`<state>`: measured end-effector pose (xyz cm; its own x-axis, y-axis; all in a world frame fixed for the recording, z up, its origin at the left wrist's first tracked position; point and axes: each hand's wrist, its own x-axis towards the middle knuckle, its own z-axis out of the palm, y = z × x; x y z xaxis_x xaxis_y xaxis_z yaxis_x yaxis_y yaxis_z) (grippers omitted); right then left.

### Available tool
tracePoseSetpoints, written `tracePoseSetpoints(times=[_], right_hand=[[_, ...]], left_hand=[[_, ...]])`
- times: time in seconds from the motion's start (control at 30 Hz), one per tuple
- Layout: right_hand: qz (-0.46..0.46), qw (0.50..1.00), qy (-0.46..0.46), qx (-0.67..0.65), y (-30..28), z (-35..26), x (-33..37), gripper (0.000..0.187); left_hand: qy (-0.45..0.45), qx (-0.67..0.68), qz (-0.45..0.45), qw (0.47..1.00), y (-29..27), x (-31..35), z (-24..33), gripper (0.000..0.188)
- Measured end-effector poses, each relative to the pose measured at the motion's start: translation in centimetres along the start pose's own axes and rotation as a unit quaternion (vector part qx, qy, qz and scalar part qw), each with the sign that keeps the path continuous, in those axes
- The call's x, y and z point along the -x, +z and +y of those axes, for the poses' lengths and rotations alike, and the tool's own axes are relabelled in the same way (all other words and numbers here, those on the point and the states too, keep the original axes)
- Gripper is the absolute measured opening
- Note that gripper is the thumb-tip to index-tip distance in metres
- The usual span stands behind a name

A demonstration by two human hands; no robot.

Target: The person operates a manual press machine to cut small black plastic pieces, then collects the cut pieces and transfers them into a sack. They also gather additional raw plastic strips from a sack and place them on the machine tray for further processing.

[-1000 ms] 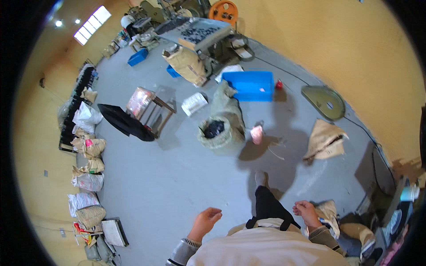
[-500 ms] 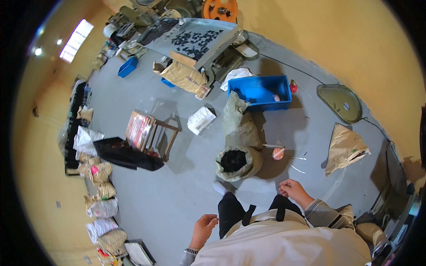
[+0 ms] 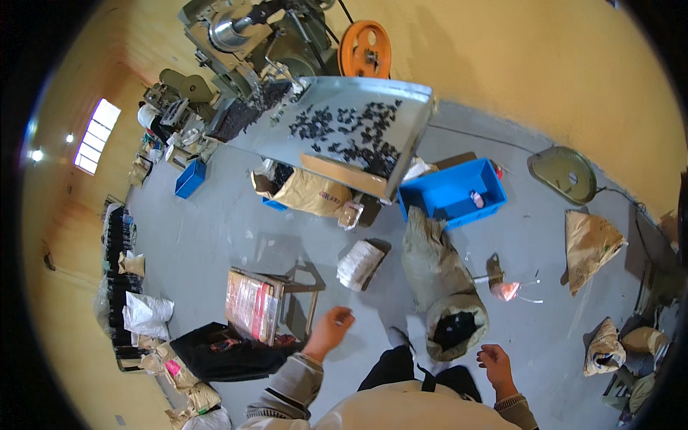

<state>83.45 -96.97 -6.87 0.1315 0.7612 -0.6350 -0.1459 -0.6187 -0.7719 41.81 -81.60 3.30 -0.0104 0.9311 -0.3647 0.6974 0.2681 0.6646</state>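
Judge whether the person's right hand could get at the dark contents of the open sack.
Probably yes: the right hand looks empty and the open sack gapes nearby, nothing visibly covering the dark contents, though reaching down seems needed.

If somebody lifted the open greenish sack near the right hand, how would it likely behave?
The sack would probably flex, since its sides look wrinkled. It may feel weighty, with dark contents showing inside. Tipping could spill some, as its mouth is open.
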Motion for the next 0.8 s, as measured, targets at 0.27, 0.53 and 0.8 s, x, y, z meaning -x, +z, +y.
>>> tracePoseSetpoints(times=[0.27,0.53,0.8], right_hand=[[-0.037,0.955,-0.268,0.117,7.8,-16.7,-7.3,0.039],[-0.054,0.837,-0.47,0.275,24.1,-38.4,-24.3,0.046],[0.258,0.83,-0.259,0.42,34.4,-46.1,-48.2,0.069]], left_hand=[[0.128,0.221,0.207,0.944,-13.6,-16.5,0.7,0.023],[0.133,0.111,0.237,0.956,-22.9,-43.8,-3.1,0.042],[0.253,-0.124,0.216,0.935,-24.1,-58.3,-2.2,0.065]])
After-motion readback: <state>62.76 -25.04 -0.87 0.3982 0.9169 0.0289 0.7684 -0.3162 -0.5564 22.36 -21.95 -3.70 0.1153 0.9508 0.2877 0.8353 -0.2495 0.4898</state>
